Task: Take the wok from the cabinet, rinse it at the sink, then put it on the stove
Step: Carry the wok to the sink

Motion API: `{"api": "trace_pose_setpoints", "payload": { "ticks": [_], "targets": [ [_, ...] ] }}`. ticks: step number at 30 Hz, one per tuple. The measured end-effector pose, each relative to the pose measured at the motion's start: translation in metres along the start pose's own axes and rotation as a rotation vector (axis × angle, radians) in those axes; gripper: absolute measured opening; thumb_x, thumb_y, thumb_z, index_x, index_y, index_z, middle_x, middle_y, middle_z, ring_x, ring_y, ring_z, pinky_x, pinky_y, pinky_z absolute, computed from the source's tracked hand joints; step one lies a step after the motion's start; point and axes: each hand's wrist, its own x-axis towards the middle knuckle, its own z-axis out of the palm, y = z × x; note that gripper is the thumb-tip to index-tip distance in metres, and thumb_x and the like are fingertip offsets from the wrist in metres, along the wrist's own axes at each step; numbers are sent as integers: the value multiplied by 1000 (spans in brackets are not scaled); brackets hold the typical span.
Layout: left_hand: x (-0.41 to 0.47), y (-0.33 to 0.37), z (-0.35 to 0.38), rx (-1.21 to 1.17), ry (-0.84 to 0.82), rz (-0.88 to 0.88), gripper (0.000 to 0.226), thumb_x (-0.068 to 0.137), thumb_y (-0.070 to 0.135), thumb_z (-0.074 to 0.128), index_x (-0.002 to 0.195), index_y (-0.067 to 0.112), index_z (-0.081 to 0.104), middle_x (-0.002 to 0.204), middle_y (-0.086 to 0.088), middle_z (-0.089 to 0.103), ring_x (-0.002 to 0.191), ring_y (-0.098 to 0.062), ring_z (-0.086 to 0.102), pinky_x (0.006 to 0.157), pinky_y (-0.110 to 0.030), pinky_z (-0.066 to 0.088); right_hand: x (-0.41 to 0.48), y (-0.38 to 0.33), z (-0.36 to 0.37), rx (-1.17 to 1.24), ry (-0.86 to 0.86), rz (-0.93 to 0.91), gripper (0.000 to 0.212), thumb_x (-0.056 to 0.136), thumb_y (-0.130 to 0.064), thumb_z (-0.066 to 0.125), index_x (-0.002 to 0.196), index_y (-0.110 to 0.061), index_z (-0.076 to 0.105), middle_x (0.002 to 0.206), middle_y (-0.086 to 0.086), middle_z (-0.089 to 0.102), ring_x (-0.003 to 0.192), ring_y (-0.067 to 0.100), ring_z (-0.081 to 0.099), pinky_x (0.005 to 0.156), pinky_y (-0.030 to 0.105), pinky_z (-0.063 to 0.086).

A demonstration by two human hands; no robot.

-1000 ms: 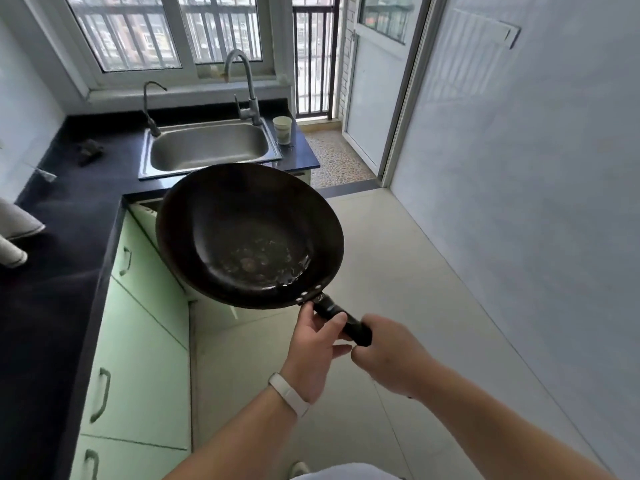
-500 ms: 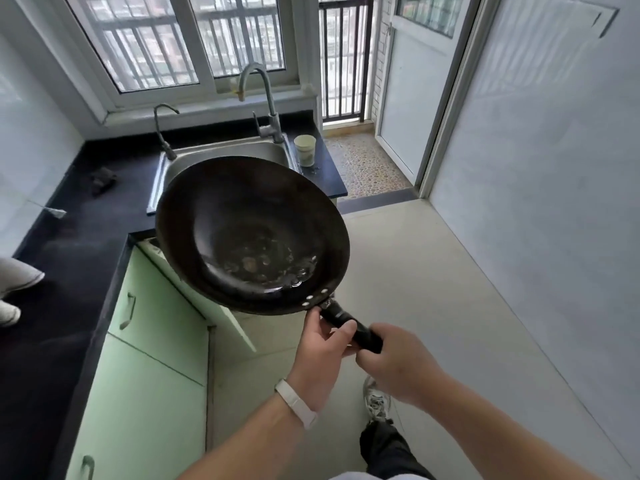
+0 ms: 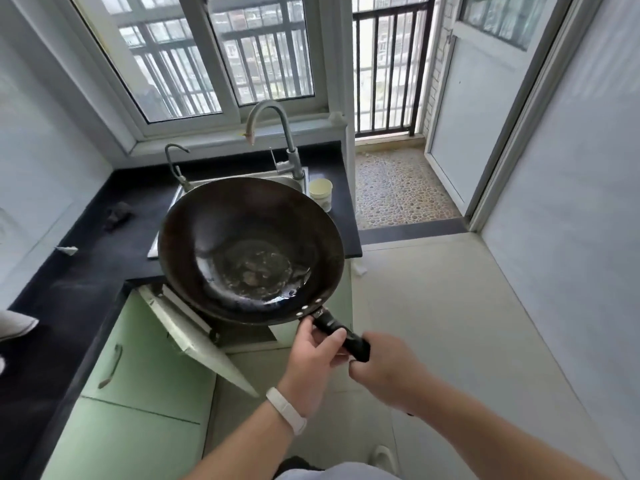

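A dark round wok (image 3: 242, 244) with a black handle hangs in the air in front of the steel sink (image 3: 298, 180), hiding most of the basin. My left hand (image 3: 313, 355) grips the handle close to the bowl. My right hand (image 3: 384, 372) holds the end of the same handle. The wok's bottom shows pale residue and a wet shine. A tall curved faucet (image 3: 277, 133) rises behind the sink, with a smaller tap (image 3: 176, 161) at the left. No stove is in view.
A green cabinet door (image 3: 197, 341) stands open below the wok. A paper cup (image 3: 321, 192) sits right of the sink on the black counter (image 3: 69, 299). A dark rag (image 3: 117, 216) lies left. Tiled floor and a balcony door (image 3: 485, 109) are on the right.
The wok, held in both hands, has come closer to the sink and now covers most of the basin. The view has tilted up toward the window.
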Motion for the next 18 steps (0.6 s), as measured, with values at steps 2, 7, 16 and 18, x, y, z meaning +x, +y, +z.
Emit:
{"api": "trace_pose_setpoints", "payload": {
  "ticks": [2,7,16,18],
  "targets": [
    [16,8,4,1,22,9,39,81,10,66,117,4,52,91,-16,62,82,-27,65,71,-34,56,19,-1,-10,10,-14,-9,17,76,-28,57,81,-12,56,67,-2,53,61,20,51,52,30,36],
    [62,25,2,13,42,20,27,91,3,63,116,6,54,90,-10,63,82,-19,66,74,-34,55,71,-14,-27,3,-37,-43,16,80,-21,58,82,-6,57,66,0,52,60,21,48,50,29,33],
    [157,56,-33,17,83,-34,36,77,25,65,111,16,59,91,-3,70,84,-16,67,73,-34,47,175,-55,-32,-108,-83,-51,16,81,-24,58,76,-13,48,63,-3,46,54,14,42,46,25,28],
    [185,65,-49,14,85,-61,36,76,26,66,110,16,59,90,0,72,85,-14,68,75,-35,47,205,-69,-29,-121,-90,-35,17,81,-23,59,74,-15,45,64,-4,47,54,12,42,46,24,29]
  ]
}}
